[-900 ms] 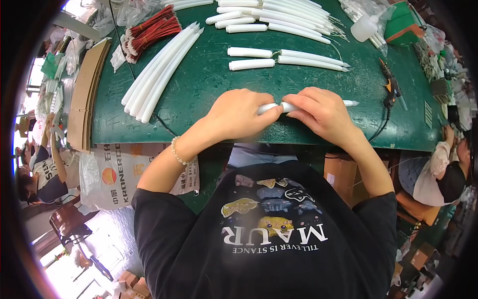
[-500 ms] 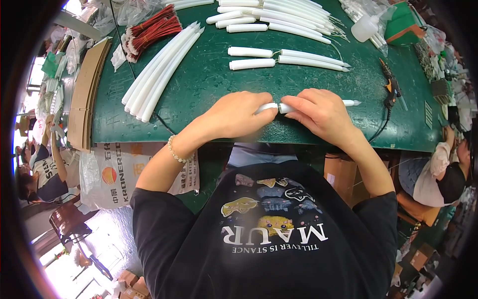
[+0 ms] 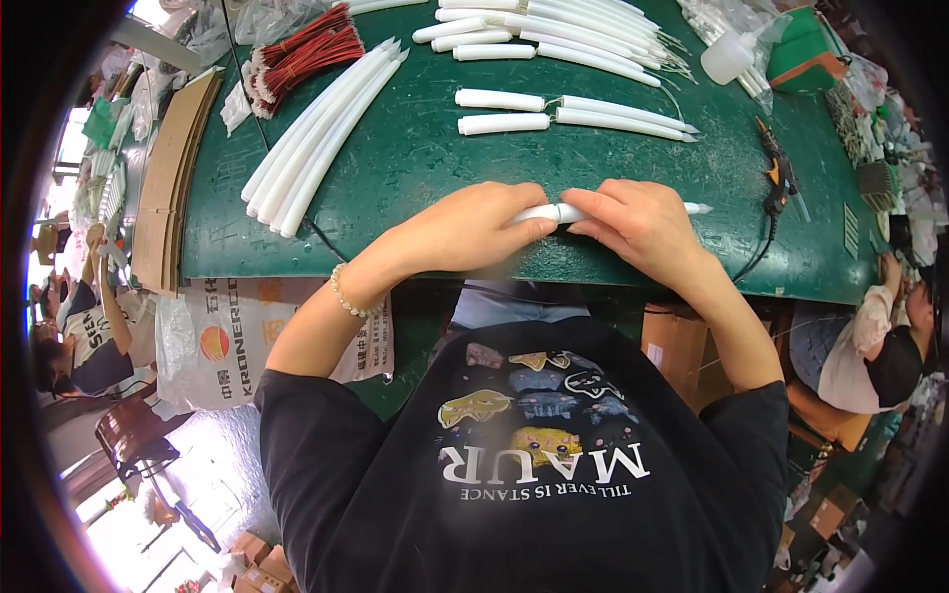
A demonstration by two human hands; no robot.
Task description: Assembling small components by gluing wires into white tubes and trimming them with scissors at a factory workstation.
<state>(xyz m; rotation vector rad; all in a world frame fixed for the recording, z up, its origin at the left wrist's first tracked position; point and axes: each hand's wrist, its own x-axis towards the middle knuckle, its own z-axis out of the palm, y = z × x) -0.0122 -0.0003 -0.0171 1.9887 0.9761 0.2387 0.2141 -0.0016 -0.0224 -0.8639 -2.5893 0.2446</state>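
Near the front edge of the table, my left hand (image 3: 484,225) is closed on the short white base piece of a candle (image 3: 539,214). My right hand (image 3: 638,225) grips the longer white tube of that LED taper candle (image 3: 698,209), whose pointed tip sticks out past my fingers on the right. Between my fingertips the two pieces meet end to end. Much of both lies hidden under my hands. Just beyond, two more candles lie in two parts, with short bases (image 3: 503,123) at the left and long tubes (image 3: 626,124) at the right.
White taper candles (image 3: 321,148) lie bundled at the left beside red wires (image 3: 301,61). Several candle parts (image 3: 583,40) are heaped at the back. A glue gun (image 3: 777,173) with its cord rests on the right of the green table (image 3: 395,168). Cardboard sheets (image 3: 176,188) stand at the left edge.
The base piece and the tube have come together, closing the small gap that showed between them. Both hands stay in nearly the same place.
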